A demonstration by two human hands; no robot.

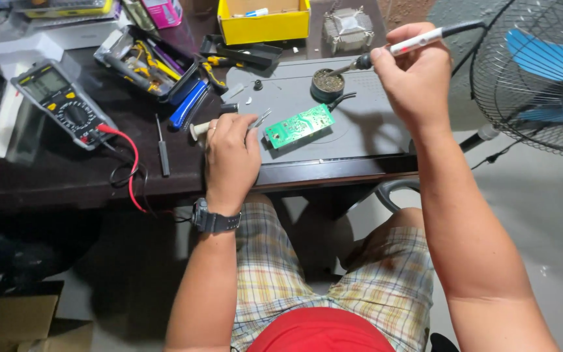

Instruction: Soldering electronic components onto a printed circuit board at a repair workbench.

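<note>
My right hand (410, 73) grips a soldering iron (418, 41) with a red and white handle; its tip dips into a small round tin of tip cleaner (328, 83). My left hand (230, 156) rests on the grey mat (360, 130) and holds metal tweezers (260, 118) together with a pale-handled tool (199, 129). The tweezer tips point at a green circuit board (300, 125) lying flat just right of that hand. A black watch sits on my left wrist.
A multimeter (60, 103) with red and black leads lies at left. Near it are a small screwdriver (163, 150), an open tool case (148, 62), a yellow box (263, 21) and a metal heatsink (347, 27). A standing fan (535, 72) is at right.
</note>
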